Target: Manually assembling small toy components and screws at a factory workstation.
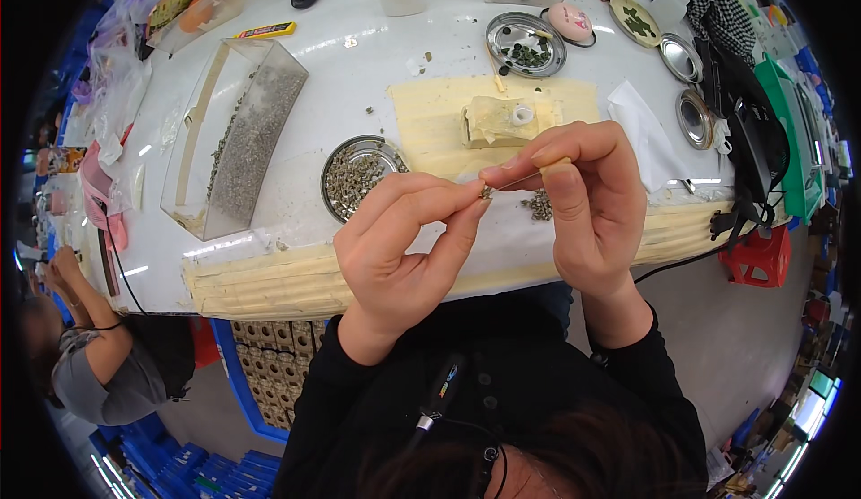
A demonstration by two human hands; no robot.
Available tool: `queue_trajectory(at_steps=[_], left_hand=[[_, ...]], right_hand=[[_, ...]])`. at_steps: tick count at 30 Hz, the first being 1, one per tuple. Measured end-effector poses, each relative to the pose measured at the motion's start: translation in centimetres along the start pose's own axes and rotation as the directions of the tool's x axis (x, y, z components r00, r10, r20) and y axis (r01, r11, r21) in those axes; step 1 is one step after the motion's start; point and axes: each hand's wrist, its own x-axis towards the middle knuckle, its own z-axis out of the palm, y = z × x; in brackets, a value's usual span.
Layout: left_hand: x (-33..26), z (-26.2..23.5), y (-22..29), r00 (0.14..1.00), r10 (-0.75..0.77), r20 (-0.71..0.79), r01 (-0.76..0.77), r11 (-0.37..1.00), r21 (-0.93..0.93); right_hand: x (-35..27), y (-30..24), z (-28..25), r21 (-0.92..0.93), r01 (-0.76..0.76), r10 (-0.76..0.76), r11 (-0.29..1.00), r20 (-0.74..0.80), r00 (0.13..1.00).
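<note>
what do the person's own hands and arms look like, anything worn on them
The left hand and right hand are bare, with no gloves or rings visible. The left sleeve and right sleeve are plain black, ending near the wrists.

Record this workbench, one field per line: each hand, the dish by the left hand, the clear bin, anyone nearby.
Left hand: pinching a tiny metallic piece
Right hand: holding a thin tool with a yellowish end
Metal dish: small metallic pieces inside
Clear bin: grey bits inside, left of the dish
Nearby: a person in grey at far left
</note>
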Motion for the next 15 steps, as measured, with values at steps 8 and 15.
queue_trajectory(at_steps=[8, 15], left_hand=[[0.0, -0.1, 0.1, 1.0, -0.016, 0.002, 0.016, 1.0, -0.004], [-0.1, 0.0, 0.0, 1.0, -0.013, -0.011, 0.013, 1.0, -0.014]], right_hand=[[0.4, -0.2, -0.3, -0.031, 0.018, -0.02, 0.999, -0.08, 0.997], [2.5, 0.7, -1.9, -0.756, 0.212, -0.367, 0.619, -0.039, 0.929]])
